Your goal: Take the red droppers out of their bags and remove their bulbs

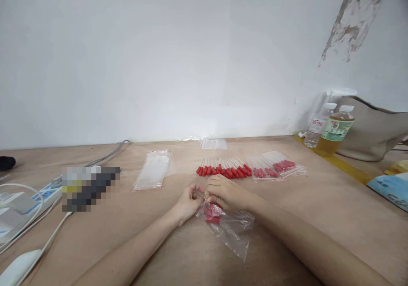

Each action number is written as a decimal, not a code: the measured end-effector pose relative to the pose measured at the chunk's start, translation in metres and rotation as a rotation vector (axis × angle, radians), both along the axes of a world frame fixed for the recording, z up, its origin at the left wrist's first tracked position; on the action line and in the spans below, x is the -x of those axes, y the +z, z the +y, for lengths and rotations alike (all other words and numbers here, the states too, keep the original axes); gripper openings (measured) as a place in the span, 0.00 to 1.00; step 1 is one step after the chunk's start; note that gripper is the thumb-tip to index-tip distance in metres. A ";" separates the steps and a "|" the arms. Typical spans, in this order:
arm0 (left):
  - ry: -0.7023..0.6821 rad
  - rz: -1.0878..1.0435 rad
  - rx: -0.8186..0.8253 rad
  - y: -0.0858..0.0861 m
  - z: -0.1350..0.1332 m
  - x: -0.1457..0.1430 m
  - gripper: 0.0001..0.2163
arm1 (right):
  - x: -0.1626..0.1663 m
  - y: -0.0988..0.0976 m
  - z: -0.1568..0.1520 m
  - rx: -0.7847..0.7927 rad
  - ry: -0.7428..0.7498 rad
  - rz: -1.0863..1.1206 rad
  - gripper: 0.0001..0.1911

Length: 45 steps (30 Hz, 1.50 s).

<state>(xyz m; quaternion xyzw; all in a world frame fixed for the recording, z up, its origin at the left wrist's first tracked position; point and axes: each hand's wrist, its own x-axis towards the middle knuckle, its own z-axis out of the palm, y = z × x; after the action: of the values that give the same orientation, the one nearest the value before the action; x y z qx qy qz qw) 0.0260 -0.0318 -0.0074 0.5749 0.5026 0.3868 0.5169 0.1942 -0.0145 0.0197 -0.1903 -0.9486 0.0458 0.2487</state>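
Note:
In front of me, a clear plastic bag point(234, 233) with red pieces point(213, 213) inside hangs below my hands. My right hand point(225, 192) is closed, its fingers bunched on the upper part of this bag. My left hand point(190, 201) is closed too, pinching at the bag's left edge; the fingertips are partly hidden. Just beyond my hands lies a row of red-handled sticks point(223, 171) with thin, pale shafts pointing at the wall. Beside the row on the right are flat clear bags point(272, 167) holding similar red-handled sticks.
Flat clear zip bags point(151, 171) lie stacked to the left, with another small pile point(213, 144) near the wall. A power strip point(44, 196) and white cables occupy the left side. Two bottles point(334, 128), a grey bag point(366, 128) and a blue packet point(392, 188) are at right.

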 end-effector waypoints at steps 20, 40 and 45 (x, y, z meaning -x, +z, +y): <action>-0.092 0.355 -0.323 0.003 -0.002 0.028 0.07 | -0.037 -0.035 -0.040 0.311 -0.527 0.183 0.09; -0.369 0.566 -0.500 0.022 -0.018 0.018 0.10 | -0.032 -0.051 -0.032 0.152 -0.607 0.226 0.07; -0.319 0.605 -0.600 0.020 -0.025 0.015 0.07 | -0.037 -0.048 -0.030 0.107 -0.564 0.258 0.09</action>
<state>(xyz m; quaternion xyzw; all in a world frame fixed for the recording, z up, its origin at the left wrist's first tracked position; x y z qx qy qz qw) 0.0108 -0.0564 0.0129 0.8566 0.4021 0.2455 0.2103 0.2314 -0.0449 -0.0278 -0.4516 -0.8152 0.0488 0.3595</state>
